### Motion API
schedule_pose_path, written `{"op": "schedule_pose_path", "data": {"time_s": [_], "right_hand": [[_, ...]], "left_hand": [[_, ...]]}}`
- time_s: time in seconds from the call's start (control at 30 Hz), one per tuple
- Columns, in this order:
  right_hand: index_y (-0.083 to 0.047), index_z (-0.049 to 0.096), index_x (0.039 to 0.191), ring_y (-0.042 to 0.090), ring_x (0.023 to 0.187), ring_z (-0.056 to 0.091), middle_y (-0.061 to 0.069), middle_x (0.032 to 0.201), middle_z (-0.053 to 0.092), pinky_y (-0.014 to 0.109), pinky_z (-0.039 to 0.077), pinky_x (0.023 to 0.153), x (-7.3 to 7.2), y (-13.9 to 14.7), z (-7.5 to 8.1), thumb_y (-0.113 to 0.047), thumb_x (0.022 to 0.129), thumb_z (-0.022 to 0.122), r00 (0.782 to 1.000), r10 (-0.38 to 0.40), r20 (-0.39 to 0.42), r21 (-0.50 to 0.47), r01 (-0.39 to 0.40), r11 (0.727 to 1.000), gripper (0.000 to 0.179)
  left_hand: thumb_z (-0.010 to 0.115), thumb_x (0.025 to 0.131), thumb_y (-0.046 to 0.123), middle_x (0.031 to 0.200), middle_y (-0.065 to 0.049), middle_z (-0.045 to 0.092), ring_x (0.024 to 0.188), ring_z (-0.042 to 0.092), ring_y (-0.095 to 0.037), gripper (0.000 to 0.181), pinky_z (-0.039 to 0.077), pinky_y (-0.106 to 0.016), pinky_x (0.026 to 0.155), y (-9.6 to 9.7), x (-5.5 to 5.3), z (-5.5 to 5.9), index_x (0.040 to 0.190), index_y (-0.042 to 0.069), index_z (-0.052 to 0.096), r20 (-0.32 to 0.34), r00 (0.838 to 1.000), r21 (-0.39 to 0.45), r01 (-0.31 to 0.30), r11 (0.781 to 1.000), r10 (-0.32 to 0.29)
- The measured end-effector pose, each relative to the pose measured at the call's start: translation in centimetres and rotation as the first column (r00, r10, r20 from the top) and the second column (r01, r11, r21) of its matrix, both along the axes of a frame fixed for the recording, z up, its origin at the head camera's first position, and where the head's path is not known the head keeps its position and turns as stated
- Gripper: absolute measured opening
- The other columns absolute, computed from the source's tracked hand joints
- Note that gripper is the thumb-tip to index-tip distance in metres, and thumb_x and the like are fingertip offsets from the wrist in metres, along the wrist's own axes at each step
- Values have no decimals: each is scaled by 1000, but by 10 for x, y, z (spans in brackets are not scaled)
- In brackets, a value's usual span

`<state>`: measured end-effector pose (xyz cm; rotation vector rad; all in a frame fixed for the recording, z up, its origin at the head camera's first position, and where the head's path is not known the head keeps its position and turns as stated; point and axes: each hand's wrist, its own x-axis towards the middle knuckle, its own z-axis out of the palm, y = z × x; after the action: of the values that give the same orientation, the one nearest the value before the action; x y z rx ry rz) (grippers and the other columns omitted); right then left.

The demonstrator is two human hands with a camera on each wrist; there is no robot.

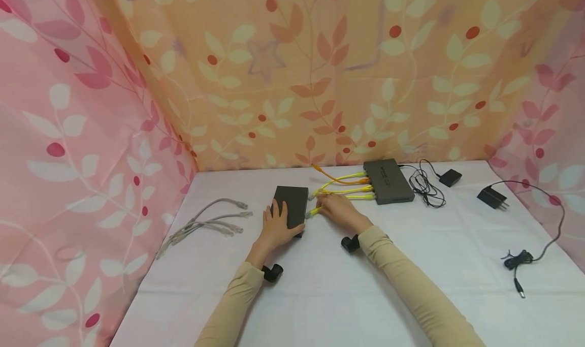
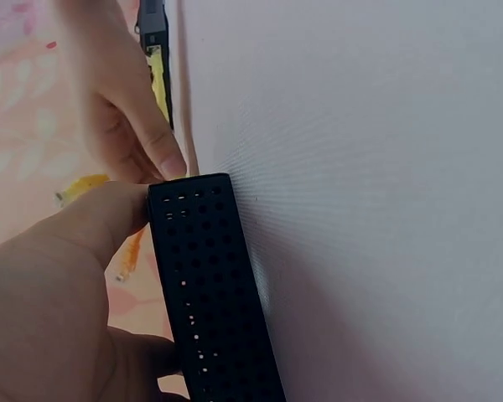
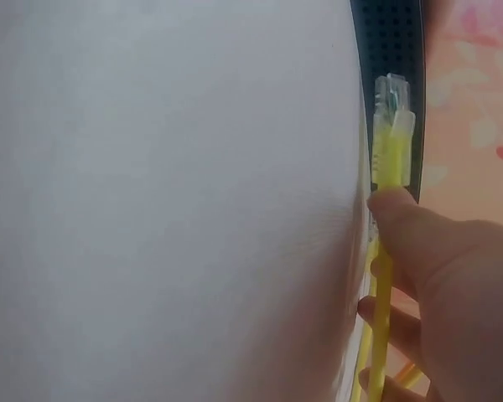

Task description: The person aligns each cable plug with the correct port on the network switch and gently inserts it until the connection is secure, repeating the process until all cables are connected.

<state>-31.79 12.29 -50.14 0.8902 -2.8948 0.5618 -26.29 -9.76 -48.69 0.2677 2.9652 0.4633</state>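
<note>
My left hand (image 1: 276, 227) rests on the flat black perforated box (image 1: 297, 197), fingers spread across its top and thumb near the right edge. In the left wrist view the box's holed side (image 2: 214, 276) faces the camera. My right hand (image 1: 340, 210) pinches a yellow network cable (image 3: 381, 310) just behind its clear plug (image 3: 392, 100). That plug points at the box's right side, close to it. Yellow cables (image 1: 361, 197) and an orange cable (image 1: 343, 182) run from a second, dark grey network box (image 1: 388, 182) to the right.
Several grey network cables (image 1: 201, 222) lie at the left. Behind the dark grey box's right side are a coiled black cord (image 1: 427, 187) and a small black adapter (image 1: 450, 178). Farther right lies a power plug (image 1: 492, 197), its lead bundled (image 1: 518, 259). Patterned cloth (image 1: 283, 83) walls the table.
</note>
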Motion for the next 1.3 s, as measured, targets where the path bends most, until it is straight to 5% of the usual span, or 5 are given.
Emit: {"op": "schedule_pose_path", "data": {"time_s": [0.53,0.83,1.1,1.3], "right_hand": [[-9,58,110,25,95,63,8,104,66,44,43,88,-14,-8,-2,-24,98,48,993,-114,-5,-191,111,975,22],[-11,61,104,22,84,64,5,95,68,40,48,77,-19,-14,-2,-26,95,53,979,-203,-8,-209,197,958,19],[-11,64,101,20,86,63,5,95,67,38,49,75,-22,-13,-2,-24,94,56,980,-198,29,-229,199,953,17],[-14,65,97,17,81,62,2,91,68,35,49,72,-26,-11,-6,-23,91,60,979,-198,55,-228,205,952,12]], "left_hand": [[54,83,61,150,-30,3,133,12,-55,95,13,-60,108,-5,16,2,147,1,16,-12,1000,13,24,1000,-24],[57,82,58,151,-29,2,131,14,-56,95,17,-60,106,-4,27,3,147,2,17,13,998,43,60,997,-60],[62,80,57,153,-22,2,135,11,-49,94,24,-60,103,-4,37,7,147,7,20,54,991,116,113,987,-120],[63,79,56,153,-23,5,134,15,-50,94,26,-60,102,2,41,7,147,6,22,19,989,109,144,984,-147]]}}
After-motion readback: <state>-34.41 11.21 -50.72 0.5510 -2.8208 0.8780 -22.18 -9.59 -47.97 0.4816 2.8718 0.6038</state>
